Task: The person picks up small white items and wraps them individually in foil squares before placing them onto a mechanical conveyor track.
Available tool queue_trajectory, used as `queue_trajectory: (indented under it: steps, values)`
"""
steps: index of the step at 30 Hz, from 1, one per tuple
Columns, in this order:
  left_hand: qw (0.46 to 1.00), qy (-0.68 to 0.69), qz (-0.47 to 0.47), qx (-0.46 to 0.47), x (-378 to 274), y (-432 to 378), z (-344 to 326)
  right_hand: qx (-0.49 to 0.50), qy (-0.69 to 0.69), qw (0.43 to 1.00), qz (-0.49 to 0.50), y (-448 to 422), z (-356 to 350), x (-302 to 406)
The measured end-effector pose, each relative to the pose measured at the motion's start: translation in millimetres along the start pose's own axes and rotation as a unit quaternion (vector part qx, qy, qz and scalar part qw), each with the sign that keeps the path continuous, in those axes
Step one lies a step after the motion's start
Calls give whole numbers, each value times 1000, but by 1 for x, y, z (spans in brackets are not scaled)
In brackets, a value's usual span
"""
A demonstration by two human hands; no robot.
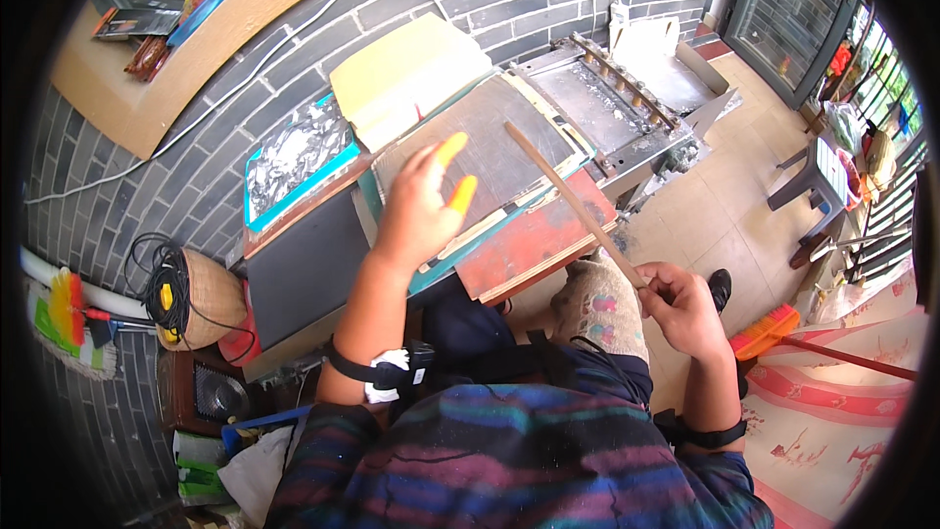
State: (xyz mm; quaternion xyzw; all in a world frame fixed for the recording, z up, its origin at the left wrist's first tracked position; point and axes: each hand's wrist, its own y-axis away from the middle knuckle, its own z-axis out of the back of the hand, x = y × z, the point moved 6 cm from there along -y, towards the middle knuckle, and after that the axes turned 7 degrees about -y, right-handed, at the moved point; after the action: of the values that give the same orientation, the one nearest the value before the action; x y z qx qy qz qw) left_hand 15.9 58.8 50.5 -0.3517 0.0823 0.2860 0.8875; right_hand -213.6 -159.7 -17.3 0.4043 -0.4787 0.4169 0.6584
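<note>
My left hand (pixel 429 202) hovers over the near left part of a dark flat board (pixel 488 154), fingers apart, with yellow covers on the thumb and a finger. In my right hand (pixel 679 305) is the lower end of a thin wooden stick (pixel 569 195), pinched between thumb and fingers. The stick slants up and left, its far end over the dark board. Whether it touches the board I cannot tell. A blue tray (pixel 301 217) of silvery scraps stands at the board's left, near an upright cream-coloured panel (pixel 407 73).
A metal frame with a bolted bar (pixel 624 84) adjoins the board on the right. A red board (pixel 536 235) juts out at the near edge. Left are a black panel (pixel 308 264) and a woven basket (pixel 213 297). A stool (pixel 815 176) and a broom (pixel 767 334) are at the right.
</note>
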Motion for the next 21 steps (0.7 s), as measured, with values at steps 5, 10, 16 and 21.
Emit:
queue_trajectory:
  steps: [5,10,16,21]
  values:
    - [997,-5,-12,80,-22,-13,-55,-50,-27,998,-10,8,20,-5]
    - [994,-31,-48,98,-35,-16,-84,-8,18,999,-30,15,23,0]
    - [992,-56,-61,100,-38,-14,-90,-55,-14,998,-32,18,47,-4]
    - [992,-40,-39,112,-31,-11,-89,-46,-53,998,-4,25,55,-8]
